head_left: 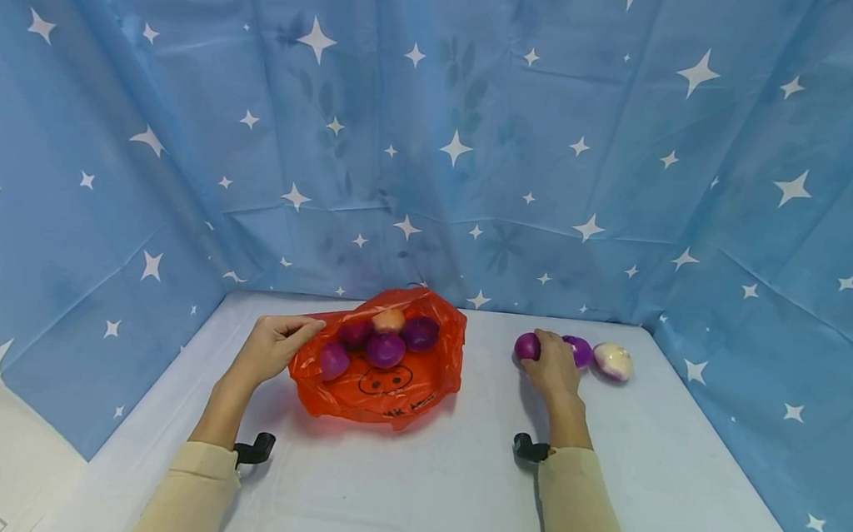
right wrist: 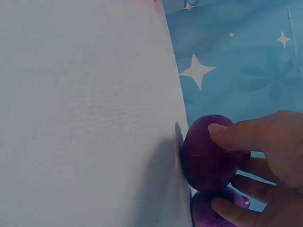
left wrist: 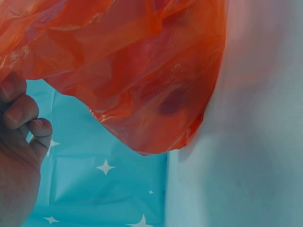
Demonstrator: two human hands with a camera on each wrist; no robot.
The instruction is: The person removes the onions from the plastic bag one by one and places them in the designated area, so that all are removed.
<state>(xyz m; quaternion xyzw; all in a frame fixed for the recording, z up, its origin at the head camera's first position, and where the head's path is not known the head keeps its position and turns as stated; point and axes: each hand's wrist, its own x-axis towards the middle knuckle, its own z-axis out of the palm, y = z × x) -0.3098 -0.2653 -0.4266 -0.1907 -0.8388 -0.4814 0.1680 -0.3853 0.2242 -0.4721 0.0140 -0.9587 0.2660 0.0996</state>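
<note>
In the head view my left hand (head_left: pixel 266 355) pinches the rim of a red plastic bag (head_left: pixel 416 397), its mouth spread towards me. Several purple onions (head_left: pixel 385 350) and one pale orange round item (head_left: pixel 389 321) lie inside. From the left wrist view, the bag (left wrist: pixel 142 104) hangs beside curled fingers (left wrist: pixel 22 111); the pinching tips are partly hidden by it. My right hand (head_left: pixel 557 370) grips a purple onion (right wrist: pixel 203 161), thumb on one side and fingers on the other. A second purple onion (head_left: pixel 581 353) touches or nearly touches that hand, and a white-and-purple onion (head_left: pixel 614 362) lies right of it.
A white-covered table (head_left: pixel 408 498) carries everything. Blue star-patterned curtain (head_left: pixel 449 176) stands behind it and along both sides. Black wrist mounts (head_left: pixel 254 449) sit on both forearms, close above the tabletop.
</note>
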